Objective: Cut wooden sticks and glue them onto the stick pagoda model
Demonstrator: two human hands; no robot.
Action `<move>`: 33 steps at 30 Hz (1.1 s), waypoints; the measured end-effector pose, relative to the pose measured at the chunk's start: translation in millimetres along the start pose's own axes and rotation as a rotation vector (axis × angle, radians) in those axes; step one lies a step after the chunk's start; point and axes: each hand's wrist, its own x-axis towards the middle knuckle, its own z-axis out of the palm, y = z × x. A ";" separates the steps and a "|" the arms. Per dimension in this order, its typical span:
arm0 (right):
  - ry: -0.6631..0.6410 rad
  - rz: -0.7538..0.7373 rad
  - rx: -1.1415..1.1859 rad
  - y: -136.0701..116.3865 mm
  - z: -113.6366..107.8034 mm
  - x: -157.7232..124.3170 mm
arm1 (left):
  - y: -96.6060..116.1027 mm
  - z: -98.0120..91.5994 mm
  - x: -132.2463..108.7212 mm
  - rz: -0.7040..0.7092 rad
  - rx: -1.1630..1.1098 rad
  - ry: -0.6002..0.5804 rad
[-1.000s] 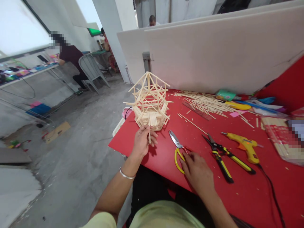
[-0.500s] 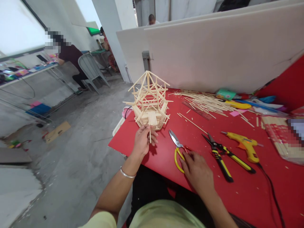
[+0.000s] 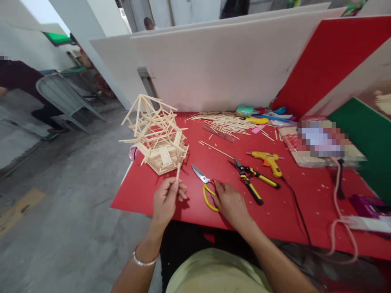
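Head camera: the left hand [image 3: 166, 199] pinches a thin pale wooden stick [image 3: 178, 173] between thumb and fingertips. The fingers are closed tight around its lower end, so the stick stands nearly upright with its top just short of the open-framed house model of pale sticks [image 3: 155, 136]. The model sits tilted at the near left corner of the red table [image 3: 269, 215], close to the edge, within easy reach of that hand. The right hand [image 3: 230, 201] lies palm down on the table with its fingertips at the loops of the yellow-handled scissors [image 3: 200, 175]. The blades are parted and point away from the person (I cannot tell whether any finger is through a loop or the hand has closed on it). Just right of them lie black-and-yellow snips [image 3: 249, 181] and a yellow glue gun [image 3: 269, 159], set down flat, its black cable [image 3: 297, 205] trailing to the near edge. Farther back a loose heap of long thin sticks [image 3: 226, 121] is spread against the white board partition [image 3: 220, 69]. The only container that shows is a clear plastic packet [image 3: 295, 152] at the right, which seems to hold more pale sticks, though most of it is blurred.
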 end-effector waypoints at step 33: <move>0.111 -0.191 0.769 6.2 -37.9 -23.7 | -30.9 14.3 -8.4 0.388 0.369 -0.085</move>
